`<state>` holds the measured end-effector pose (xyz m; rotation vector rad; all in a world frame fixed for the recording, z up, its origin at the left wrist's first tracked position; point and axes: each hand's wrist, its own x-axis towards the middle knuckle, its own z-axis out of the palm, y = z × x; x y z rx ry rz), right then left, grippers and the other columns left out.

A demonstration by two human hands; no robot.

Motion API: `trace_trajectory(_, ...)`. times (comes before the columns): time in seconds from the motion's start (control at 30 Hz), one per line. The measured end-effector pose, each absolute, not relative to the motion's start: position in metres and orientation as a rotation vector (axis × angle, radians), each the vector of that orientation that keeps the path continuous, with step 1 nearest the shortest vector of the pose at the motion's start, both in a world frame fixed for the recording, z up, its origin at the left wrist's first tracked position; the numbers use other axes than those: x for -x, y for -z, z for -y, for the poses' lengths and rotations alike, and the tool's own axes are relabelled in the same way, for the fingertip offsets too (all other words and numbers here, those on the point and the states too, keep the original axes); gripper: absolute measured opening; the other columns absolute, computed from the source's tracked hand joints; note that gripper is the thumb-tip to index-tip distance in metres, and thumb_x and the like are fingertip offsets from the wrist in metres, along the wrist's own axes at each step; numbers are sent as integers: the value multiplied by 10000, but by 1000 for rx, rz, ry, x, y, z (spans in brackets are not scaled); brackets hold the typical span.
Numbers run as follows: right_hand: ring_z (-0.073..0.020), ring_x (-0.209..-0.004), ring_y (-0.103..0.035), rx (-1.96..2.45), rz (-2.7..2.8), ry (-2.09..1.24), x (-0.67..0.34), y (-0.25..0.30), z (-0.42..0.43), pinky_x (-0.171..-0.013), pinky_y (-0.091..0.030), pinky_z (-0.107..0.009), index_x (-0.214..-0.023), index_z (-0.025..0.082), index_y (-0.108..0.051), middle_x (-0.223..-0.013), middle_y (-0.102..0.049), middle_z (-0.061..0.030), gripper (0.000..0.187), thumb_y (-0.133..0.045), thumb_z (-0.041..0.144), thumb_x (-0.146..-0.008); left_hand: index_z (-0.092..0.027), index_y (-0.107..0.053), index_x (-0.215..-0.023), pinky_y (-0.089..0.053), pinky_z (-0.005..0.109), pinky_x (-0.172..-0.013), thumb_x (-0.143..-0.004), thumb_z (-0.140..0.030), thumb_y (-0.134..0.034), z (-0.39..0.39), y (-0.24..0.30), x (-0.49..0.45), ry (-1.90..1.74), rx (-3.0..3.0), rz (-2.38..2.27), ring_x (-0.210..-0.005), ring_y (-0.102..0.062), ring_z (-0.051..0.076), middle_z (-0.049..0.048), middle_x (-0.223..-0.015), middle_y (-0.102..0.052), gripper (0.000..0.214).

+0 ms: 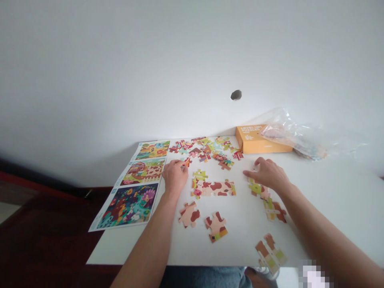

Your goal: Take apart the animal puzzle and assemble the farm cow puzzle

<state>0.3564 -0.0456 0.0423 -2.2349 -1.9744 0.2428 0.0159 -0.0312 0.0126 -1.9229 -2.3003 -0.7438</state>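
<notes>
My left hand [175,175] is beside the picture sheet, its fingers closed on the edge of a small red and yellow puzzle piece [187,162]. My right hand [268,172] hovers at the right with thumb and forefinger apart and nothing visible between them. Under and in front of it lie green and brown puzzle pieces [271,209], partly covered by the hand. Between my hands, a joined strip of pieces shows a spotted cow [218,188]. Two loose cow-patterned pieces, a left one [189,214] and a right one [216,226], lie nearer to me.
Several mixed pieces [205,151] are scattered at the back. An orange puzzle box [264,147] stands by the wall with a clear plastic bag [303,138] over it. The printed picture sheet [129,204] overhangs the left edge. Fence-patterned pieces [271,253] lie near the front edge.
</notes>
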Motion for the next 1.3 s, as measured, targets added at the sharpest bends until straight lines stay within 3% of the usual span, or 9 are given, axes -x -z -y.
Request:
trace_trajectory(0.2,-278,-841,-658,2093,1995,-333,-351,-36,49,-692,-444,-348,-986,188,-606,-912,-696,-123,401,-646,526,-773,-232,-750,-915,-447,426,-950,-814,-137,-567,34,-17,-15,806,2025,2131,-985,-585,255,73,-1049,-666,229)
trace_trajectory(0.4,-197,-818,-667,1651,1839,-504,-330,-34,50,-765,-463,-305,-1085,224,-607,-910,-728,-48,238,-562,270,-857,-234,-744,-932,-481,355,-963,-824,-141,-608,41,-27,-34,1049,2770,1570,-1007,-607,195,47,-1032,-671,197)
trace_trajectory(0.63,-165,-654,-613,1464,1683,-735,-313,-29,55,-634,-455,-275,-987,220,-656,-758,-701,-4,250,-629,417,-836,-252,-757,-953,-466,371,-1006,-829,-118,-630,46,-26,-40,1002,3035,1529,-1080,-607,197,46,-1128,-652,222)
trace_trajectory(0.83,-165,-746,-635,1291,1847,-797,-307,-26,57,-727,-507,-295,-1244,213,-579,-831,-700,-18,379,-550,297,-875,-258,-740,-1037,-469,364,-1011,-825,-185,-688,47,-27,-45,1046,3055,1571,-1077,-612,203,43,-1156,-654,230)
trace_trajectory(1.0,-167,-742,-663,1228,1818,-941,-298,-23,63,-716,-539,-301,-1219,237,-562,-880,-724,-18,376,-597,338,-859,-261,-686,-1182,-489,364,-970,-849,-260,-688,51,-35,-53,1186,3062,1631,-1028,-637,204,46,-1063,-716,333)
trace_trajectory(1.13,-165,-730,-661,1207,1838,-938,-292,-21,64,-708,-543,-297,-1218,236,-562,-868,-723,-16,379,-595,353,-859,-247,-741,-1063,-529,316,-867,-868,-249,-651,54,-36,-56,1228,3126,1686,-894,-672,177,32,-926,-738,215)
trace_trajectory(1.3,-150,-692,-644,1232,1879,-860,-291,-27,66,-675,-522,-271,-1248,239,-559,-854,-714,-9,383,-568,339,-878,-231,-753,-966,-534,334,-879,-878,-266,-612,50,-36,-50,1273,3046,1783,-899,-677,181,28,-944,-744,171)
